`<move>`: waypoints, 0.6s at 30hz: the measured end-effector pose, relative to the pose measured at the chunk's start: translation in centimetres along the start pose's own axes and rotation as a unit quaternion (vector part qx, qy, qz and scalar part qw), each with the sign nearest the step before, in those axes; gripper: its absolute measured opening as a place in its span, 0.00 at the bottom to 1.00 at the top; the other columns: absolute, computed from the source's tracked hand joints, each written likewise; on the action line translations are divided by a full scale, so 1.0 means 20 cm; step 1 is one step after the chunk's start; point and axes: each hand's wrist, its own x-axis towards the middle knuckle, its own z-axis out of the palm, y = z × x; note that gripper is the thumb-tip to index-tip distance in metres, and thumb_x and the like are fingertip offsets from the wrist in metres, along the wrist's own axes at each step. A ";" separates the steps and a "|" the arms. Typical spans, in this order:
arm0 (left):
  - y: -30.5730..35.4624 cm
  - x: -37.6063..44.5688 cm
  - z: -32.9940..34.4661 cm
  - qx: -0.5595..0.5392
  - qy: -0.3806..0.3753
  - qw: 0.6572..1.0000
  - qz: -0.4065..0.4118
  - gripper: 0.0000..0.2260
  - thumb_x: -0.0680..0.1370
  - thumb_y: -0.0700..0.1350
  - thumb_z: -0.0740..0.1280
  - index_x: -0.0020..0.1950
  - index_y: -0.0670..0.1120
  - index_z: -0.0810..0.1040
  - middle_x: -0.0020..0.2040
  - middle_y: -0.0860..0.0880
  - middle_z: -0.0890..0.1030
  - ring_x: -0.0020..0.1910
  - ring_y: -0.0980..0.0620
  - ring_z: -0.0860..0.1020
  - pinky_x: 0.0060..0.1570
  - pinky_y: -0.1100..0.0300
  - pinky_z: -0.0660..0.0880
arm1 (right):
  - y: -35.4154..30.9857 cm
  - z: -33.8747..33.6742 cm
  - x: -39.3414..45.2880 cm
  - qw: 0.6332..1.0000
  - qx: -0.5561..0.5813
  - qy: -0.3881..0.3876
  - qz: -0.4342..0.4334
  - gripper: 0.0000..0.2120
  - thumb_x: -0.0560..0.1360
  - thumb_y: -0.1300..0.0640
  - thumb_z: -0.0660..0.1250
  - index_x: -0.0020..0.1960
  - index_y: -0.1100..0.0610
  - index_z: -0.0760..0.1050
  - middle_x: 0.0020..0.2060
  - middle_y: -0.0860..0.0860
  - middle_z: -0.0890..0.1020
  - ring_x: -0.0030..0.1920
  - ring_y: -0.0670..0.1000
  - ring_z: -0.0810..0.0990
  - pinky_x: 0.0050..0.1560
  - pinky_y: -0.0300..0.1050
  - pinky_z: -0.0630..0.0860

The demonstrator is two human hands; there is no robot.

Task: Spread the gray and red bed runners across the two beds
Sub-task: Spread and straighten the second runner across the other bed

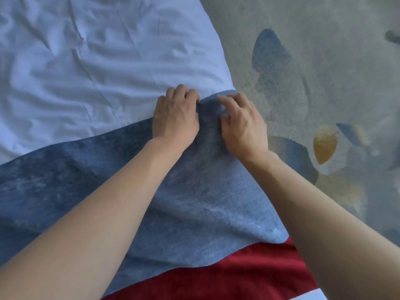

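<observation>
One bed [91, 61] is in view, covered by a creased white sheet. Two runners lie across it: one gray runner [194, 202], which looks blue-gray in this light, and one red runner [249, 276] nearer the camera. The gray runner runs from the left edge of the view to the bed's right side, its near edge overlapping the red one. The red runner shows only as a band at the bottom, with a sliver of white sheet beyond its near right corner.

Two bare hands reach forward to the far right corner of the gray runner, near the side of the bed. The left hand [175, 118] rests on the runner's far edge where it meets the sheet; its fingers [184, 92] are curled under at the tips, seemingly gathering the edge, though the grip itself is hidden. The right hand [242, 124] sits just beside it, its fingers [229, 100] bent and its thumb tucked in, pinching a raised fold of the gray cloth. Both forearms cross over the gray runner and cover part of it; the right one also hides some of the red runner.

To the right of the bed lies a pale carpet [324, 61] with one blue blotch, one ochre blotch and further dark shapes. No writing or labels can be read.
</observation>
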 end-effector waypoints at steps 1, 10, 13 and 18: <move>0.00 0.02 0.01 0.005 0.004 1.000 0.001 0.09 0.78 0.39 0.64 0.56 0.46 0.77 0.52 0.46 0.79 0.52 0.42 0.74 0.50 0.50 0.68 | 0.01 0.02 0.05 1.000 0.002 -0.002 -0.002 0.19 0.75 0.63 0.63 0.65 0.56 0.76 0.61 0.53 0.78 0.54 0.59 0.79 0.42 0.53 0.77; 0.08 0.23 0.06 -0.036 -0.007 0.999 0.009 0.09 0.76 0.36 0.62 0.51 0.44 0.79 0.46 0.46 0.80 0.48 0.42 0.74 0.50 0.51 0.69 | 0.15 0.04 0.29 1.000 0.003 -0.009 0.027 0.08 0.76 0.62 0.62 0.49 0.57 0.80 0.45 0.53 0.80 0.43 0.59 0.77 0.35 0.48 0.68; 0.11 0.33 0.04 -0.022 -0.017 0.999 0.032 0.09 0.75 0.36 0.62 0.50 0.46 0.79 0.45 0.46 0.79 0.48 0.42 0.74 0.49 0.52 0.66 | 0.18 0.02 0.33 1.000 0.004 -0.014 -0.006 0.07 0.75 0.62 0.63 0.48 0.59 0.80 0.43 0.54 0.79 0.41 0.60 0.77 0.33 0.47 0.67; 0.14 0.33 0.06 -0.003 -0.034 0.999 0.037 0.09 0.77 0.38 0.61 0.52 0.46 0.78 0.47 0.46 0.79 0.50 0.42 0.74 0.51 0.51 0.67 | 0.26 0.03 0.36 0.999 0.001 -0.037 -0.001 0.08 0.76 0.63 0.62 0.49 0.59 0.80 0.44 0.56 0.80 0.43 0.62 0.77 0.36 0.49 0.68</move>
